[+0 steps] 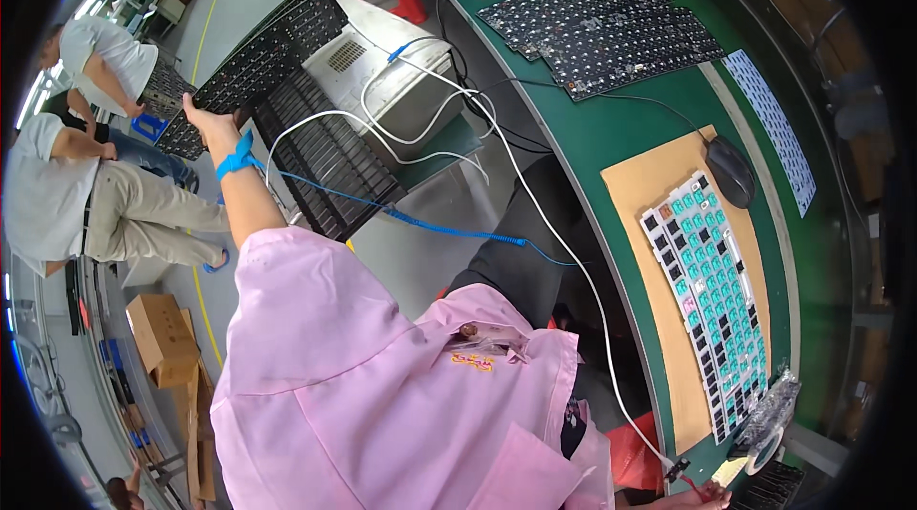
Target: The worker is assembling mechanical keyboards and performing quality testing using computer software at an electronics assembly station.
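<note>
The person in the pink smock has turned away from the bench and stretches the left hand (203, 118) out to a black board (256, 59) studded with rows of small parts. The fingers are closed on the board's lower edge, and the board is lifted clear, tilted, above a black rack (330, 161) of ribbed slots that stands beside a grey machine (387, 71). A blue wrist strap (235, 159) sits on the left wrist; its coiled blue cord (430, 223) runs off toward the bench. White cables (420, 138) loop over the machine and one trails down along the bench edge.

The right hand (693, 500) only just shows at the bottom rim of the view, near the bench's near end; whether it grips anything I cannot tell.

On the green bench (611, 128), a keyboard (712, 300) with teal, black and white keys lies on a tan mat (650, 185) along the front edge. A dark mouse (732, 171) rests at the mat's far corner. More black boards (611, 28) are stacked at the far end, and a tape roll (769, 448) sits at the near end.

Two other people sit to the left, and cardboard boxes (162, 338) stand on the floor.
</note>
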`<state>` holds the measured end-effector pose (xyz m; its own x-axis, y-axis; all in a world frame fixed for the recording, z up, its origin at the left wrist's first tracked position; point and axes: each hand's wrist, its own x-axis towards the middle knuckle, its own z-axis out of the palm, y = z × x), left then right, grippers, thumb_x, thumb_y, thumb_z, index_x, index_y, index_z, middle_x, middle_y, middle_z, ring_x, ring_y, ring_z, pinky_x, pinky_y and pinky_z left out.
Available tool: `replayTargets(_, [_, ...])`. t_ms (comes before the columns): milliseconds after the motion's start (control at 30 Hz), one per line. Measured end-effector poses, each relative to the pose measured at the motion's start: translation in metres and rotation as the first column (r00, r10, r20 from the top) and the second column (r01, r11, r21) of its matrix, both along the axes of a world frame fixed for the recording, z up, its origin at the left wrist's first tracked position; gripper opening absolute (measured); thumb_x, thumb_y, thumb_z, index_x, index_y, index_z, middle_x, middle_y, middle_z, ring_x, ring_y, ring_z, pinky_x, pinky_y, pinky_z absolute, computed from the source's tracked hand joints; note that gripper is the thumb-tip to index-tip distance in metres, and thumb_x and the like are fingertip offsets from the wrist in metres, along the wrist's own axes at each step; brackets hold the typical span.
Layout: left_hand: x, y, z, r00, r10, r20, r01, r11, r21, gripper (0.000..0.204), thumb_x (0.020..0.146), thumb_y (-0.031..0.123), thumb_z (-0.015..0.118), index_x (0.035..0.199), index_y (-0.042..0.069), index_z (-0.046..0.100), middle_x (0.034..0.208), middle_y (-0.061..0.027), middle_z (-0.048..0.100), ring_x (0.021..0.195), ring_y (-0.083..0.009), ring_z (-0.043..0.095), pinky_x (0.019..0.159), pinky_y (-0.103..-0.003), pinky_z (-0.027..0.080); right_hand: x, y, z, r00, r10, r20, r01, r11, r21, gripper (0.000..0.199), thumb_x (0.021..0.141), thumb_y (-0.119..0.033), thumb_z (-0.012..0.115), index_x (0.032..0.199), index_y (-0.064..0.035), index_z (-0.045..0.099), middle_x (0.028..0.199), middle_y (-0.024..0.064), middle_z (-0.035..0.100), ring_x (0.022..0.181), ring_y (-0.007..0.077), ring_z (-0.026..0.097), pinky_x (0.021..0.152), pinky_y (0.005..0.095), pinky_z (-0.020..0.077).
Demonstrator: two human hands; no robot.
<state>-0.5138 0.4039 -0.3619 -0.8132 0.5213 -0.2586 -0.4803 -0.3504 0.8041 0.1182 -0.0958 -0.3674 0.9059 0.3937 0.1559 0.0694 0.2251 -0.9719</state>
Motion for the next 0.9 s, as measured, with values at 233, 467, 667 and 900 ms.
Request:
replayTargets(233, [0.148, -0.097, 0.017, 0.847, -0.478, -0.234, 0.52, 0.65, 0.554, 0.047, 0.076, 0.037, 0.056, 0.11, 0.006, 0.048, 0.103, -0.0202, 0.054, 0.098, -0.0315, 0.051, 0.088, -0.051, 0.04, -0.071, 0.085, 0.028, 0.961, 0.048, -0.274, -0.031, 0.997, 0.066, 0.027, 0.092, -0.029, 0.042, 0.07, -0.0145, 0.04, 0.057, -0.0064, 0.027, 0.043, -0.0006, 0.015, 0.039, 0.0169, 0.0142])
replayTargets(467, [0.397, -0.162, 0.024, 0.319, -0.842, -0.435, 0.681, -0.115, 0.723, 0.091, 0.057, 0.056, 0.062, 0.124, 0.0, 0.036, 0.119, -0.0188, 0.045, 0.111, -0.0274, 0.043, 0.096, -0.04, 0.033, -0.047, 0.083, 0.007, 0.764, -0.203, -0.613, 0.247, 0.969, -0.013, 0.045, 0.091, -0.038, 0.039, 0.117, -0.0034, 0.049, 0.094, 0.0088, 0.059, 0.061, 0.008, 0.054, 0.06, 0.0135, 0.0393])
replayTargets(667, [0.462, -0.2, 0.015, -0.057, -0.943, -0.327, 0.904, -0.188, 0.384, 0.075, 0.064, 0.041, 0.062, 0.122, -0.001, 0.039, 0.116, -0.0189, 0.048, 0.106, -0.0247, 0.048, 0.095, -0.036, 0.036, -0.024, -0.021, -0.004, 0.954, 0.076, -0.29, -0.101, 0.992, -0.073, 0.039, 0.086, -0.015, 0.048, 0.119, 0.0053, 0.045, 0.095, 0.0104, 0.06, 0.077, 0.009, 0.055, 0.071, 0.015, 0.0392])
replayTargets(900, [0.448, -0.181, 0.028, -0.181, -0.916, -0.358, 0.98, -0.136, -0.148, 0.058, 0.073, 0.022, 0.062, 0.121, -0.003, 0.043, 0.114, -0.019, 0.052, 0.1, -0.0215, 0.053, 0.093, -0.032, 0.038, -0.044, -0.012, 0.013, 0.9, -0.424, -0.103, 0.374, 0.871, -0.318, 0.032, 0.081, -0.003, 0.052, 0.113, 0.003, 0.052, 0.072, 0.0003, 0.054, 0.063, 0.0041, 0.042, 0.062, 0.0104, 0.0298])
